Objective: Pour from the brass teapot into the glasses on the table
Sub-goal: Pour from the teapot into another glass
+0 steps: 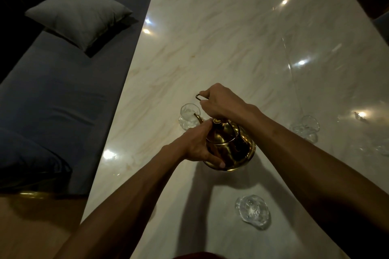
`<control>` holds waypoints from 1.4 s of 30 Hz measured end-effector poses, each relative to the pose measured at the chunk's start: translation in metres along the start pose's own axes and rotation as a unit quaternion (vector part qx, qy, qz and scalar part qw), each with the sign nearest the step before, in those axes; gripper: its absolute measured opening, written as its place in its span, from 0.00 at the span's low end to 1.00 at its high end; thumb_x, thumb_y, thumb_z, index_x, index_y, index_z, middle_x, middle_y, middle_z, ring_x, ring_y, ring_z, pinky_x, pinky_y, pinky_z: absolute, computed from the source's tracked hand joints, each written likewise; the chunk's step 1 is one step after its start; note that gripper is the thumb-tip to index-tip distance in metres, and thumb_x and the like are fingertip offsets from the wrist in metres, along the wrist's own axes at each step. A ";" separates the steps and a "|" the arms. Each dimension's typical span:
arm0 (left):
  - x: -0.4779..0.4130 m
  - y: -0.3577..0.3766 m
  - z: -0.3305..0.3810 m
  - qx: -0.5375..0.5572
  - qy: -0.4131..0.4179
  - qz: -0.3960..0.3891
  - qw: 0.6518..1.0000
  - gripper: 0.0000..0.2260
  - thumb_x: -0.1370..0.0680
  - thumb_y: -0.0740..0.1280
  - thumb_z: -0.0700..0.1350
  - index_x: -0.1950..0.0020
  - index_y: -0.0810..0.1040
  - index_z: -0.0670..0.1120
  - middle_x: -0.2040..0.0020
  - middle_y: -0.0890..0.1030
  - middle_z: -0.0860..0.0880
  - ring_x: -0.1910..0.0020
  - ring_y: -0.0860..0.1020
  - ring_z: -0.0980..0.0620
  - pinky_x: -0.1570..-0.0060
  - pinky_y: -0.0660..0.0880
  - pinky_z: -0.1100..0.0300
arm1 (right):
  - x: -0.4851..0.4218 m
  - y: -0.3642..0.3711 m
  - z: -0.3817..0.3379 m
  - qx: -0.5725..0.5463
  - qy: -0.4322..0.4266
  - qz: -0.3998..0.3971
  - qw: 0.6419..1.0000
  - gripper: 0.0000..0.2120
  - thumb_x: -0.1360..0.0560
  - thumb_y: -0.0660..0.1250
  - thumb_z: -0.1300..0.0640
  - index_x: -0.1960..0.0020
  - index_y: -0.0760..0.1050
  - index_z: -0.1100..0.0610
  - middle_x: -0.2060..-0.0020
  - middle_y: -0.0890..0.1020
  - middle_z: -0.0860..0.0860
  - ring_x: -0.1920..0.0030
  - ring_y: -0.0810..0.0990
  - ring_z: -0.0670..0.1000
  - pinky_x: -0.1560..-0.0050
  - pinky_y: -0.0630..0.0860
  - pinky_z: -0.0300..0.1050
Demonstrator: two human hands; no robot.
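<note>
The brass teapot (229,149) is held above the marble table (231,38), tilted to the left. Its spout reaches over the rim of a clear glass (188,119) on the left. My right hand (221,102) grips the teapot's handle from above. My left hand (196,146) presses against the teapot's left side and underside. A second clear glass (253,211) stands close to me, under my right forearm. A third glass (306,128) stands to the right, beyond that forearm. No stream of liquid is visible.
A blue bench (63,94) runs along the table's left edge, with a grey cushion (80,17) on it and a dark cushion (27,160) nearer me. More faint glassware (381,147) sits at the right edge. Wooden floor (31,227) shows at lower left.
</note>
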State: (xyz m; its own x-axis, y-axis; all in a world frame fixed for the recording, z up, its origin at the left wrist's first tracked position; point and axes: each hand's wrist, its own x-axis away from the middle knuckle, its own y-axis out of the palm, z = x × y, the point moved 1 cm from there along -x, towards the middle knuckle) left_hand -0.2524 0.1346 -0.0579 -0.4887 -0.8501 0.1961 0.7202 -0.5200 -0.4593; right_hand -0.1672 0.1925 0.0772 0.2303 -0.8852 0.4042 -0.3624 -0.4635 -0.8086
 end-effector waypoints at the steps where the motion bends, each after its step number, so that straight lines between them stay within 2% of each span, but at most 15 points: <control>1: 0.000 0.000 0.000 0.000 0.000 0.001 1.000 0.52 0.40 0.83 0.61 0.23 0.61 0.52 0.26 0.72 0.52 0.29 0.72 0.50 0.30 0.73 0.46 | 0.000 0.000 0.000 0.001 0.000 0.001 1.000 0.22 0.23 0.62 0.59 0.29 0.71 0.56 0.33 0.77 0.55 0.37 0.77 0.55 0.42 0.74 0.45; 5: 0.000 0.000 -0.001 0.001 0.002 0.001 1.000 0.52 0.40 0.83 0.62 0.23 0.61 0.53 0.26 0.72 0.53 0.29 0.72 0.50 0.31 0.73 0.46 | -0.001 0.000 0.000 0.004 -0.002 0.002 1.000 0.22 0.23 0.62 0.59 0.29 0.71 0.56 0.33 0.77 0.54 0.39 0.78 0.55 0.45 0.73 0.44; 12: 0.000 0.001 0.000 0.000 0.004 0.005 1.000 0.52 0.41 0.83 0.62 0.23 0.61 0.53 0.26 0.72 0.53 0.29 0.72 0.50 0.31 0.73 0.47 | -0.001 0.000 0.001 0.003 0.001 0.003 1.000 0.22 0.23 0.63 0.58 0.29 0.71 0.55 0.33 0.76 0.55 0.37 0.77 0.55 0.40 0.73 0.46; 24: -0.001 -0.003 0.002 -0.020 0.029 0.000 0.999 0.50 0.39 0.85 0.56 0.23 0.61 0.52 0.26 0.71 0.52 0.29 0.72 0.49 0.30 0.73 0.51 | 0.005 -0.001 0.007 -0.039 0.011 0.024 0.999 0.23 0.23 0.62 0.59 0.28 0.70 0.55 0.31 0.74 0.53 0.36 0.76 0.54 0.42 0.72 0.43; 30: 0.001 -0.008 0.009 -0.065 0.061 -0.017 0.996 0.53 0.41 0.83 0.62 0.23 0.59 0.56 0.26 0.71 0.53 0.29 0.72 0.50 0.31 0.73 0.47 | 0.026 -0.005 0.014 -0.091 0.014 0.072 0.993 0.22 0.22 0.63 0.56 0.28 0.71 0.54 0.31 0.74 0.52 0.35 0.76 0.52 0.43 0.71 0.40; 33: 0.003 -0.012 0.018 -0.101 0.087 -0.020 0.991 0.53 0.42 0.82 0.62 0.23 0.60 0.55 0.27 0.72 0.53 0.31 0.73 0.49 0.32 0.74 0.46 | 0.042 -0.008 0.018 -0.118 0.009 0.101 0.988 0.22 0.22 0.63 0.55 0.27 0.70 0.53 0.29 0.72 0.51 0.32 0.73 0.51 0.43 0.67 0.37; 42: 0.008 -0.018 0.060 -0.203 0.174 -0.041 0.963 0.57 0.42 0.78 0.66 0.19 0.54 0.54 0.25 0.68 0.50 0.29 0.72 0.46 0.35 0.74 0.39 | 0.109 -0.020 0.028 -0.191 0.012 0.249 0.949 0.22 0.20 0.63 0.55 0.27 0.69 0.53 0.29 0.71 0.49 0.28 0.68 0.50 0.41 0.62 0.34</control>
State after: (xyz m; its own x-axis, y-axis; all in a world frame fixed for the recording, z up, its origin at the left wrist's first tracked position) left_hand -0.2394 0.1320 0.0038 -0.7222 -0.6913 -0.0240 0.4546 -0.4481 -0.7698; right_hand -0.1099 0.1061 0.1255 -0.0749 -0.9969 0.0255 -0.7223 0.0366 -0.6906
